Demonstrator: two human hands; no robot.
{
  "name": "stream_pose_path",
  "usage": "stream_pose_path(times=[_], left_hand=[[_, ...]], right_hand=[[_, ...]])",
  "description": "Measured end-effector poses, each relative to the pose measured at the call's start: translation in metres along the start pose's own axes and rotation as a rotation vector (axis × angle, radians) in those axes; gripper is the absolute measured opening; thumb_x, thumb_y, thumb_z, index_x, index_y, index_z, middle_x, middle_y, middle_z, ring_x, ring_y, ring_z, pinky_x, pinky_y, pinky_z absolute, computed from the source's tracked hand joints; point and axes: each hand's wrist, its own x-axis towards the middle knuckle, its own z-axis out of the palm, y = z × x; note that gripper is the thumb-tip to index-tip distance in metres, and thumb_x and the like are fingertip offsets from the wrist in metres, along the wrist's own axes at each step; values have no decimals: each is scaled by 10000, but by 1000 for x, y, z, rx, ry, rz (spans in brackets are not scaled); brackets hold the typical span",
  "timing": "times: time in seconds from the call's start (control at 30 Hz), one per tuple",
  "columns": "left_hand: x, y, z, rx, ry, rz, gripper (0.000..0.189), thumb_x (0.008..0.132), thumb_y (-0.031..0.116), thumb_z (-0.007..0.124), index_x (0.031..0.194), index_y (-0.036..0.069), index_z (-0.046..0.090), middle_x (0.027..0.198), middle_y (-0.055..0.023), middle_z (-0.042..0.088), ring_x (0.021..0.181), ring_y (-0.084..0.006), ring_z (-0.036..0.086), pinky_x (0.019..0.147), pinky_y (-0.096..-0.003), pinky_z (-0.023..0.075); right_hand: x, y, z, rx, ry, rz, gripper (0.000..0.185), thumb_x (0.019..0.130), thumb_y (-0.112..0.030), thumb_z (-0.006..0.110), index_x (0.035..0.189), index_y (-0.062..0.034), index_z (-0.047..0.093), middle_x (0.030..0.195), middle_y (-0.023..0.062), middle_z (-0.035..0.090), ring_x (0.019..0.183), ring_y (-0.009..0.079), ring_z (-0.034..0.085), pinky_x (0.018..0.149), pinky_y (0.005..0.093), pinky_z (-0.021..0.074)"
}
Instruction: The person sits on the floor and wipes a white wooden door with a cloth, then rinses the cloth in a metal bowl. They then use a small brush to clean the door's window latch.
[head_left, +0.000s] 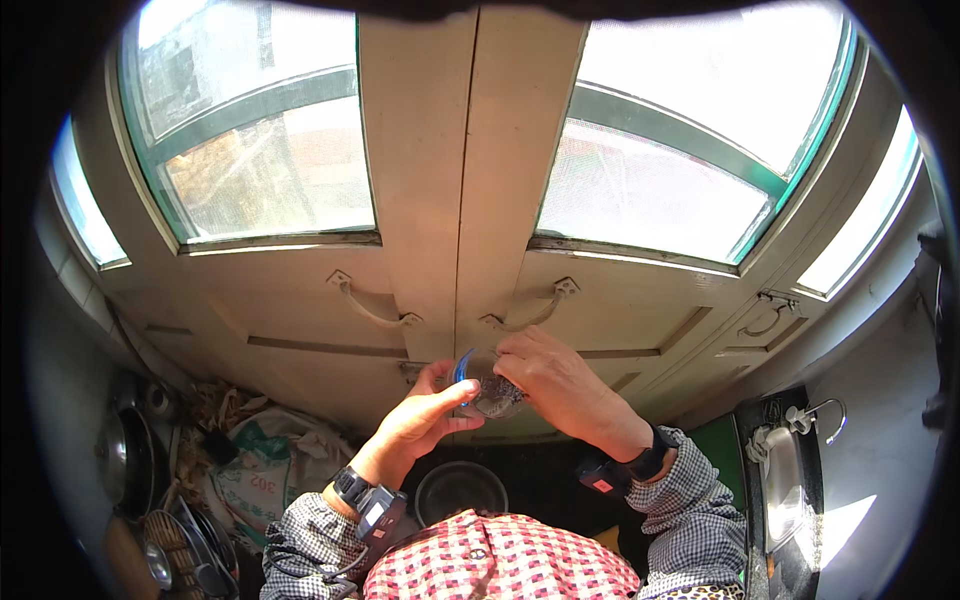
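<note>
In the head view, my left hand (442, 401) grips a small clear vessel (495, 411) by its left side, with the thumb along it and the fingers beneath. A bright blue strip (463, 369) shows near the thumb. Inside or against the vessel is a grey, mottled mass (504, 388) whose material I cannot make out. My right hand (536, 371) is curled at the vessel's upper right, fingertips bent down and partly hidden. Whether those fingers pinch the vessel or the grey mass is not visible. Both hands are in front of the double doors, below their handles.
Cream double doors (420, 180) with glass panes and curved handles (375, 304) stand ahead. Below is a round dark basin (461, 491). At left are a printed sack (255, 472), a lidded pan (124, 457) and a slatted rack (169, 532). A metal sink (782, 487) with a tap (825, 420) is at right.
</note>
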Motion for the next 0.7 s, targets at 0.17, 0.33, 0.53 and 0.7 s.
stream_pose_path(times=[0.17, 0.33, 0.53, 0.7], left_hand=[[1, -4, 11, 99, 72, 66, 1022, 734, 317, 841, 1448, 3, 181, 1309, -154, 452, 1153, -255, 514, 891, -441, 488], [2, -5, 16, 131, 115, 109, 1053, 717, 337, 849, 1465, 22, 178, 1322, -168, 441, 1157, -272, 509, 886, -430, 486], [7, -7, 22, 86, 144, 107, 970, 761, 341, 811, 1458, 28, 214, 1322, -132, 467, 1110, -239, 534, 889, -436, 472], [12, -1, 32, 3, 65, 67, 793, 839, 332, 745, 1427, 55, 290, 1299, -81, 493, 1082, -215, 557, 887, -436, 467]], right_hand=[[3, -2, 24, -223, -151, -103, 46, 703, -86, 629, 719, -48, 648, 837, 88, 618, 829, 274, 585, 714, 379, 494], [3, -1, 27, -295, -264, -107, 43, 686, -84, 651, 713, -55, 666, 853, 94, 658, 841, 262, 608, 684, 364, 519], [-6, 10, -4, -161, 4, -37, 71, 713, -85, 628, 772, -45, 627, 815, 79, 615, 828, 294, 593, 710, 386, 502], [-10, 15, -27, -45, -43, 23, 143, 689, -47, 678, 827, -37, 638, 853, 91, 632, 877, 307, 599, 743, 399, 503]])
